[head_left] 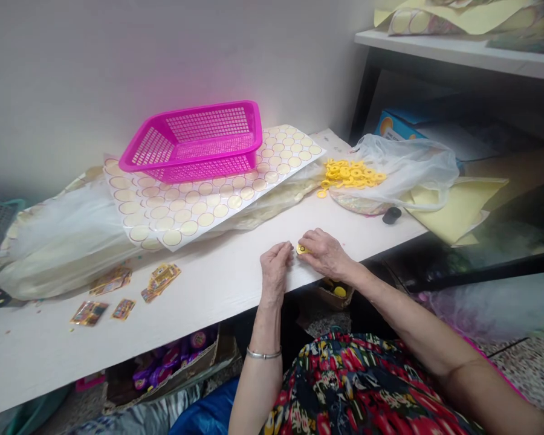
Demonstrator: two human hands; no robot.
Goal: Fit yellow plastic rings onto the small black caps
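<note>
My right hand pinches a small round yellow piece with a dark ring at its middle, just above the white table near its front edge. Close beside it on the left, my left hand is closed with its fingertips together; whatever they hold is too small or hidden to make out. Beyond both hands lies a heap of yellow ring-shaped plastic pieces, partly on a clear plastic bag.
A pink basket stands on sheets of round stickers, over a large filled plastic bag. Small printed packets lie at left. A black cap-like object sits at right. Below the table, a box holds purple items.
</note>
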